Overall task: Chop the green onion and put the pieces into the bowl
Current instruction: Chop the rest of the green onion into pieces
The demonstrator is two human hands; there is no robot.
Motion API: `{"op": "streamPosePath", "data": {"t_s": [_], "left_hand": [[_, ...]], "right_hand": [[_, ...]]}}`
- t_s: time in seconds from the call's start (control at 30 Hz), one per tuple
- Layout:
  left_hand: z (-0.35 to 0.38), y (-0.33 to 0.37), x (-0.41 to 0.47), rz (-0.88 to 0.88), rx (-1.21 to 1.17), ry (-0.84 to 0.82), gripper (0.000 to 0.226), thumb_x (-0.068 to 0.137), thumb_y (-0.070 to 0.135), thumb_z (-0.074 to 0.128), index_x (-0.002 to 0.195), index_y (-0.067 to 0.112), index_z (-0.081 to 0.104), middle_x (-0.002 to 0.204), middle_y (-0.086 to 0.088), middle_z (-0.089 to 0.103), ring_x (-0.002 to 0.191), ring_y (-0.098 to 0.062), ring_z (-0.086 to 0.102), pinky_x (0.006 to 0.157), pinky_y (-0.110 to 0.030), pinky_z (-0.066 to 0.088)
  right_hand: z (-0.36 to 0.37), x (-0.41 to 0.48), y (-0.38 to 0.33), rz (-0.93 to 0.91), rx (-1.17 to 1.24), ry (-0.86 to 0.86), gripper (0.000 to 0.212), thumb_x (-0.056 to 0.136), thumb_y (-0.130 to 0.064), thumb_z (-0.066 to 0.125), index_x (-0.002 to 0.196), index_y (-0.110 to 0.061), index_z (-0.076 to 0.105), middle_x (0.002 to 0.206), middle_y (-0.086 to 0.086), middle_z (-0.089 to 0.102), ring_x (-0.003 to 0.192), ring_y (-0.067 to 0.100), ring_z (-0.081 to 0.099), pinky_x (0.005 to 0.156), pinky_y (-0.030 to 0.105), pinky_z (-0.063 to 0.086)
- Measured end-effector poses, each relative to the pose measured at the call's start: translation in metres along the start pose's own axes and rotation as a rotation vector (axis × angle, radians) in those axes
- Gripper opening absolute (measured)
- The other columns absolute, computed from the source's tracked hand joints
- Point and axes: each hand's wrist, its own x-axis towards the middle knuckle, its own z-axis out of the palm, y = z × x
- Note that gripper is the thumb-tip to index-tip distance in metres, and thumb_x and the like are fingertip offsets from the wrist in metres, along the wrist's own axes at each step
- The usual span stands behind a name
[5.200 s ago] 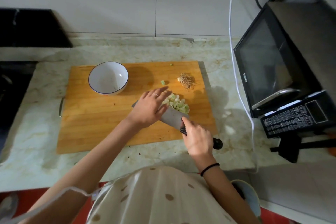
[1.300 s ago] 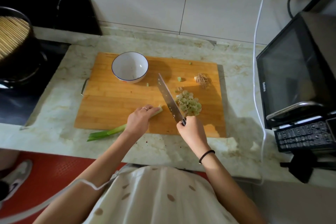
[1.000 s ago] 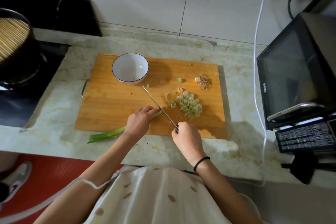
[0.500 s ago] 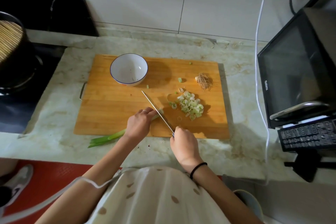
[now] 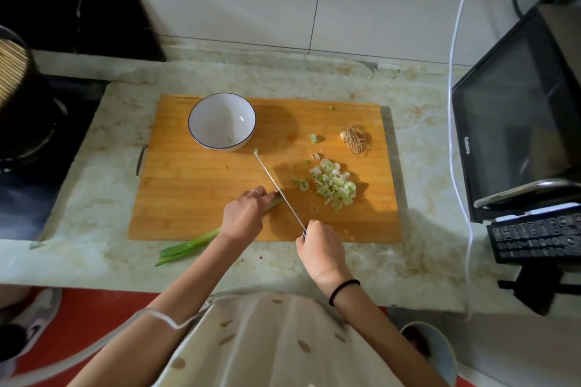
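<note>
Left hand (image 5: 242, 214) pins green onion (image 5: 188, 245); right hand (image 5: 320, 248) grips knife (image 5: 278, 190).

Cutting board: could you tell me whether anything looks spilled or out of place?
Two slices lie apart from the pile: one beside the roots, one at the board's far edge. The onion's green end hangs onto the counter.

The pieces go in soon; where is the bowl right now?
Head view: the bowl stands far left on the cutting board, just beyond the tip of the knife, left of the chopped pile.
</note>
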Motion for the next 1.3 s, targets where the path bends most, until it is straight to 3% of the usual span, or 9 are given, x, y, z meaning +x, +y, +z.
{"op": "streamPosePath", "data": {"t_s": [0.2,0.43,0.63,0.77,0.97,1.17,1.3], "left_hand": [[-0.002,0.000,0.002,-0.018,-0.013,-0.023,0.062,0.080,-0.009,0.044,0.123,0.035,0.053,0.101,0.004,0.053,0.086,-0.021,0.053,0.046,-0.027,0.032],[-0.005,0.001,0.000,-0.033,-0.026,-0.024,0.061,0.084,-0.002,0.045,0.126,0.041,0.051,0.106,0.006,0.054,0.091,-0.020,0.055,0.050,-0.029,0.037],[-0.003,0.004,-0.004,-0.063,-0.016,0.008,0.059,0.085,-0.004,0.047,0.126,0.038,0.053,0.105,0.006,0.055,0.086,-0.019,0.056,0.047,-0.027,0.033],[-0.003,0.004,-0.008,-0.041,-0.025,0.029,0.062,0.082,-0.009,0.048,0.126,0.036,0.054,0.107,0.003,0.057,0.085,-0.020,0.056,0.044,-0.025,0.033],[-0.001,0.004,-0.016,0.013,-0.024,0.086,0.055,0.077,-0.009,0.055,0.118,0.028,0.062,0.098,0.000,0.064,0.066,-0.024,0.058,0.039,-0.022,0.032],[-0.002,0.004,-0.018,0.018,-0.048,0.109,0.054,0.069,-0.009,0.062,0.111,0.026,0.066,0.097,0.001,0.067,0.066,-0.027,0.061,0.041,-0.024,0.038],[-0.005,0.005,-0.020,0.010,-0.052,0.114,0.055,0.070,-0.009,0.059,0.112,0.025,0.066,0.098,0.000,0.068,0.071,-0.028,0.062,0.042,-0.026,0.041]], "right_hand": [[-0.003,0.009,-0.003,0.021,0.034,-0.031,0.017,0.090,-0.016,0.050,0.073,-0.014,0.044,0.074,0.004,0.054,0.078,0.028,0.061,0.056,0.027,0.037],[-0.002,0.021,-0.012,0.049,0.053,-0.043,0.017,0.090,-0.018,0.050,0.074,-0.013,0.047,0.068,0.000,0.050,0.068,0.024,0.055,0.053,0.027,0.040],[-0.001,0.021,-0.006,0.065,0.177,-0.050,0.033,0.087,-0.015,0.051,0.058,-0.018,0.034,0.057,-0.003,0.042,0.058,0.022,0.048,0.045,0.024,0.031],[-0.001,0.011,0.009,0.081,0.179,0.033,0.029,0.087,-0.016,0.053,0.062,-0.016,0.039,0.059,-0.004,0.044,0.059,0.021,0.049,0.049,0.024,0.033],[-0.016,0.010,0.016,0.043,0.259,0.163,0.038,0.085,-0.014,0.053,0.053,-0.017,0.033,0.050,-0.003,0.038,0.043,0.012,0.037,0.039,0.022,0.021],[-0.009,-0.005,0.012,-0.090,0.045,0.082,0.036,0.086,-0.018,0.051,0.056,-0.020,0.031,0.055,-0.005,0.039,0.052,0.017,0.041,0.041,0.023,0.021],[-0.004,-0.009,0.009,-0.108,-0.003,0.085,0.028,0.087,-0.018,0.050,0.063,-0.018,0.036,0.065,0.001,0.050,0.063,0.023,0.049,0.053,0.025,0.029]]}}
